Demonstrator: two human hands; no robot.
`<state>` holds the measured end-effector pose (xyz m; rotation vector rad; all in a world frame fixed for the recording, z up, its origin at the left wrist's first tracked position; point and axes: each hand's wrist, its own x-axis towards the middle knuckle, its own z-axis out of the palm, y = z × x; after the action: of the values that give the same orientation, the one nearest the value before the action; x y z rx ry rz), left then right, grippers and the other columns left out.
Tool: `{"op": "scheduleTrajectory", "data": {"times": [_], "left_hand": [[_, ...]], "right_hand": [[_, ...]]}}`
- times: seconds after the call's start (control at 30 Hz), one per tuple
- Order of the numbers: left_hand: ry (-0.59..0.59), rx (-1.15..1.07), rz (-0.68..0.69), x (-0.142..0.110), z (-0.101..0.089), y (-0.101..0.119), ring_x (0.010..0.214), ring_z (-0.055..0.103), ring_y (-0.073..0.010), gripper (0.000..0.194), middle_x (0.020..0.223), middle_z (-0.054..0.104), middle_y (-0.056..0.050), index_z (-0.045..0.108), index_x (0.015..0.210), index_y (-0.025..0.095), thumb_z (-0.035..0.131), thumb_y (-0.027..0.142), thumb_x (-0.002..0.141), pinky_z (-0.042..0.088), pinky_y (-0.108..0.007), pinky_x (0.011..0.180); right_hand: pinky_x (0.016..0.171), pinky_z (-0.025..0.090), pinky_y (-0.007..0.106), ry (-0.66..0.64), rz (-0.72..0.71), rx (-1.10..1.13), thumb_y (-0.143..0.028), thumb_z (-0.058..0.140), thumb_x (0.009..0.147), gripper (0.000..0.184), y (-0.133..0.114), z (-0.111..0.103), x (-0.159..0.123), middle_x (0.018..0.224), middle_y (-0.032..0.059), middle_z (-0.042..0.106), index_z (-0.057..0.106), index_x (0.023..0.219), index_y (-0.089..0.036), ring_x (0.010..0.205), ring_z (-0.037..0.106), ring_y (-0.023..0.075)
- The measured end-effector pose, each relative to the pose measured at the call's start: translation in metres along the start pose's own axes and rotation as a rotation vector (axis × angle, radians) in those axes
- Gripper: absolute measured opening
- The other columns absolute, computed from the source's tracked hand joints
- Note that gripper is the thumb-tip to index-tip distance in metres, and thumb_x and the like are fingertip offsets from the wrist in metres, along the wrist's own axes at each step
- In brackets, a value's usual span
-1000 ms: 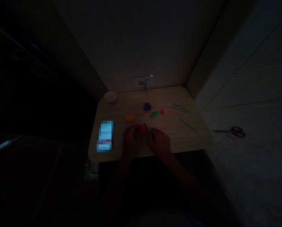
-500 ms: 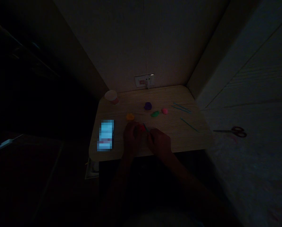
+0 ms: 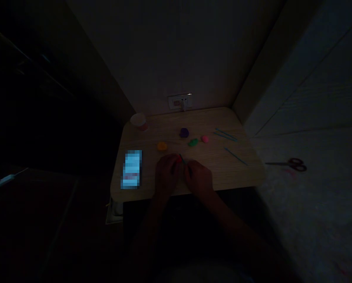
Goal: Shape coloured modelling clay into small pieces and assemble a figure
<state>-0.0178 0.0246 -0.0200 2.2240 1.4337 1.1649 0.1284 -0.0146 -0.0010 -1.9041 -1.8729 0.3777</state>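
My left hand is closed on a small red lump that looks like modelling clay, mostly covered by the fingers. My right hand pinches a thin dark green stick, its upper end against or just beside the red lump; the dim light hides whether they touch. Beyond the hands lie an orange lump, a purple lump, a green lump and a pink ball. Three thin blue-green sticks, one of them the nearer stick, rest on the right.
A lit phone lies at the left of the small wooden table. A paper cup stands in the back left corner. Behind is a wall socket with a plug. Scissors lie off to the right, beyond the table edge.
My left hand has turned slightly inward over the red lump, so less of it shows. The right hand keeps hold of the green stick, nearly in place. The other things lie as before.
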Motion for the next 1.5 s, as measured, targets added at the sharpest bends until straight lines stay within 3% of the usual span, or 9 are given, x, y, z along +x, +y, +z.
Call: {"op": "scheduleTrajectory", "data": {"times": [0.23,0.57,0.77,1.03,1.27,1.5], "left_hand": [[0.025,0.057,0.089,-0.001,0.0,0.002,0.112,0.07,-0.0269,0.017,0.118,0.078,-0.011,0.074,0.11,0.019,0.063,0.015,0.097,0.056,-0.048,0.104],[0.009,0.075,0.077,-0.002,0.002,-0.002,0.114,0.073,-0.0266,0.022,0.12,0.08,-0.009,0.076,0.113,0.021,0.062,0.015,0.098,0.056,-0.048,0.104],[0.004,0.087,0.081,-0.002,0.001,-0.001,0.113,0.072,-0.027,0.021,0.119,0.079,-0.01,0.075,0.114,0.02,0.06,0.017,0.099,0.056,-0.049,0.104],[0.01,-0.02,-0.013,0.002,-0.001,0.001,0.117,0.07,-0.0252,0.016,0.123,0.075,-0.01,0.073,0.111,0.022,0.064,0.019,0.097,0.057,-0.045,0.104],[-0.019,-0.181,-0.179,0.005,-0.004,0.001,0.102,0.073,-0.0229,0.018,0.108,0.077,-0.005,0.069,0.11,0.022,0.07,0.021,0.092,0.059,-0.039,0.095],[-0.031,-0.181,-0.189,0.003,-0.002,-0.002,0.102,0.072,-0.0229,0.017,0.109,0.076,-0.006,0.069,0.109,0.022,0.069,0.021,0.092,0.058,-0.039,0.096]], "right_hand": [[0.065,0.035,0.031,-0.056,-0.006,-0.044,-0.032,0.042,0.109,0.033,-0.005,-0.003,0.005,0.099,0.0088,0.077,0.071,0.098,-0.019,0.082,0.069,0.0203],[0.07,0.04,0.028,-0.183,-0.097,-0.074,-0.026,0.04,0.11,0.032,-0.004,-0.007,0.008,0.111,0.0095,0.076,0.071,0.112,-0.02,0.091,0.07,0.0201],[0.065,0.037,0.029,-0.173,-0.068,-0.078,-0.026,0.042,0.109,0.029,-0.008,-0.01,0.007,0.11,0.0092,0.076,0.071,0.112,-0.02,0.086,0.07,0.0205],[0.065,0.032,0.031,-0.02,0.082,-0.002,-0.027,0.042,0.108,0.031,-0.005,-0.005,0.005,0.09,0.0097,0.076,0.069,0.095,-0.017,0.076,0.067,0.0198],[0.065,0.03,0.032,-0.063,0.066,0.017,-0.028,0.045,0.107,0.031,-0.011,-0.008,0.01,0.09,0.0076,0.078,0.071,0.093,-0.019,0.076,0.067,0.019],[0.063,0.03,0.032,-0.099,0.098,-0.003,-0.031,0.046,0.107,0.032,-0.014,-0.007,0.013,0.091,0.0083,0.079,0.073,0.095,-0.019,0.075,0.067,0.0191]]}}
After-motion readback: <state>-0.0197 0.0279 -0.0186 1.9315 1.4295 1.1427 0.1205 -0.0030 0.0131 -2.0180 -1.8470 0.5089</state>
